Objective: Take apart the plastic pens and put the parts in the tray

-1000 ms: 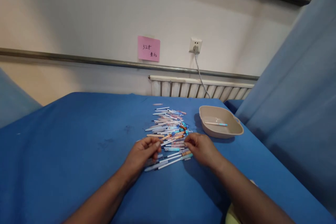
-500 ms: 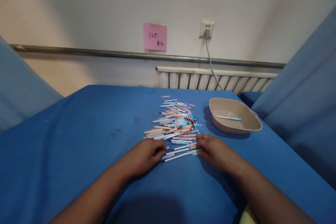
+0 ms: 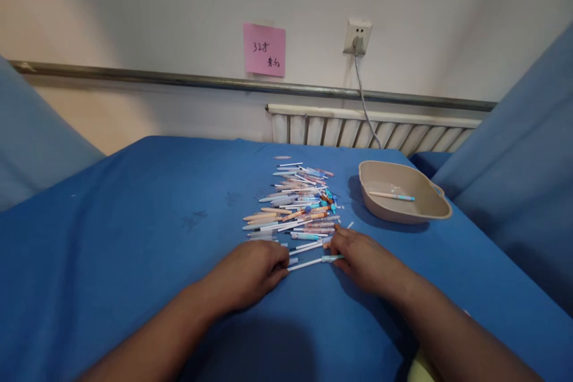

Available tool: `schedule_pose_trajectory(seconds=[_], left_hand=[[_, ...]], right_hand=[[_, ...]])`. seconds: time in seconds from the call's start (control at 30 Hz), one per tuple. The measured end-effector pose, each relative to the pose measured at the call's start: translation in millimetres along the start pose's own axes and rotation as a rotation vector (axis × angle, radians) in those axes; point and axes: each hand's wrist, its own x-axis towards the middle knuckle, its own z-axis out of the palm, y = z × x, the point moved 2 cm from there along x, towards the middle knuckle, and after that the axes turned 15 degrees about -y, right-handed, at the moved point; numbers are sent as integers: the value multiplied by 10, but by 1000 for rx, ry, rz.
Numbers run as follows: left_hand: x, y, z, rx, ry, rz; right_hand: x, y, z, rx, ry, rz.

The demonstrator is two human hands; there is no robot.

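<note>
A heap of many pens lies on the blue table cloth. My left hand rests knuckles-up at the heap's near left corner, fingers curled over the left end of a white pen. My right hand sits at the near right corner, its fingers pinched on the teal-capped right end of that same pen. Another pen, white with a teal tip, lies alone in the beige tray to the right of the heap.
The table stands against a wall with a metal rail, a radiator, a pink note and a socket with a grey cable. Blue drapes rise at left and right.
Both hands slid a little toward me along the heap's near edge and closed on the ends of one pen. The view shifted left and tilted down.
</note>
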Motion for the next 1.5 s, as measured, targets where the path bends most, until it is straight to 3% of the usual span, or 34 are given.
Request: schedule_pose_trajectory(seconds=[0.5,0.7,1.03,1.5], left_hand=[[26,42,75,43,49,43],[5,86,21,54,153,62],[-2,166,49,33,208,94],[26,194,109,107,213,149]], right_hand=[[-3,-38,-4,194,61,-118],[-5,-58,-7,266,83,-151],[-28,-210,-37,275,104,-239],[-36,-255,31,216,35,-211]])
